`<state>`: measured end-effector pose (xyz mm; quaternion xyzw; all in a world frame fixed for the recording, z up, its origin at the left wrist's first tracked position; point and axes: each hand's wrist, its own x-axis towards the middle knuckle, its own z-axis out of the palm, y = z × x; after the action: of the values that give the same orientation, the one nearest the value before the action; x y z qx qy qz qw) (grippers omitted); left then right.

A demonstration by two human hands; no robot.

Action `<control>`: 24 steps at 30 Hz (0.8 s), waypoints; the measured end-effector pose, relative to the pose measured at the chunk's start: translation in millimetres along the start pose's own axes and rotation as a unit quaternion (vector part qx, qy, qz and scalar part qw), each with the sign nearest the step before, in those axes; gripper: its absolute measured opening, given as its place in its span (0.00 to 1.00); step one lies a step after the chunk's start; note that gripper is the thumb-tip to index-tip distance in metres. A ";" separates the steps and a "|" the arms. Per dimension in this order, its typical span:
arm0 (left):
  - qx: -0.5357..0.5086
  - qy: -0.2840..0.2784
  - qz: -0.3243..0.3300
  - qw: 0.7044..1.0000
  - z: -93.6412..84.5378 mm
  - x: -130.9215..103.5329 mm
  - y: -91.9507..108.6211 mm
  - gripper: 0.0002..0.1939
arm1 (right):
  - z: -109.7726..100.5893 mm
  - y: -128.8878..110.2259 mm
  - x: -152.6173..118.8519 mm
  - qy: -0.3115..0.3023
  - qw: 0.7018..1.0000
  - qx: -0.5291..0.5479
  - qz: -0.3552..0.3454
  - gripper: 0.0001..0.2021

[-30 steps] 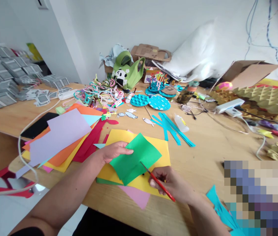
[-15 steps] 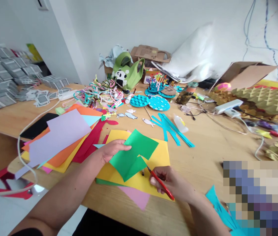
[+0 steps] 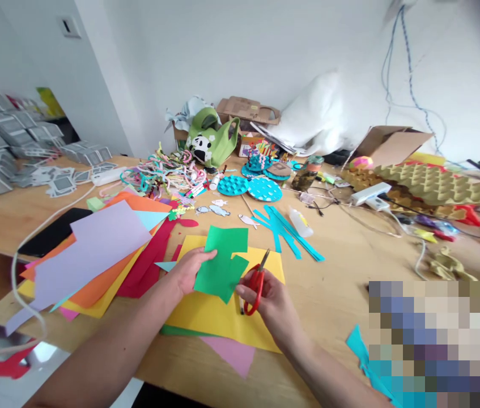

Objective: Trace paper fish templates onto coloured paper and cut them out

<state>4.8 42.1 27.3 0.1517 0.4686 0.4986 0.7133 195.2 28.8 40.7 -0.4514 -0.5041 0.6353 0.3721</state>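
Note:
A sheet of green paper [image 3: 222,260] with a notch cut into its right side is pinched between the thumb and fingers of my left hand [image 3: 191,271]. Red-handled scissors [image 3: 257,286] are in my right hand [image 3: 267,297], blades pointing up and away, just right of the paper and clear of the notch. The right fingertips are close to the paper's lower right corner; whether they touch it I cannot tell. Beneath both hands lies a yellow sheet [image 3: 265,328], with pink paper [image 3: 235,354] poking out below it.
Stacked coloured paper [image 3: 95,243] lies to the left beside a black tablet-like slab [image 3: 52,232]. Blue strips [image 3: 293,235], a glue bottle [image 3: 300,222] and fish cut-outs [image 3: 219,210] lie beyond my hands. Pipe cleaners [image 3: 158,175] and a green panda bag [image 3: 212,141] stand farther back.
The scissors have come out of the green paper's cut and turned from lying along it to pointing upward. The green paper has rotated in my left hand. The view has shifted.

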 end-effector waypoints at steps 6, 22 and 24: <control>-0.025 0.017 0.024 0.999 0.3 1.0 -3.7 0.13 | 13.0 3.4 24.2 0.035 0.998 -0.022 -0.047 0.15; -0.035 0.013 0.033 0.999 -0.1 -2.9 5.9 0.16 | -43.1 -69.7 234.7 0.038 0.819 -0.547 -0.171 0.02; -0.028 0.004 0.025 0.999 -0.9 -2.3 4.1 0.16 | -41.0 -70.7 252.1 0.016 0.802 -0.576 -0.159 0.02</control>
<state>1.6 41.8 30.8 0.1410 0.4536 0.5302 0.7024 155.8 290.4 56.2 -0.5063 -0.8357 0.1527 0.1481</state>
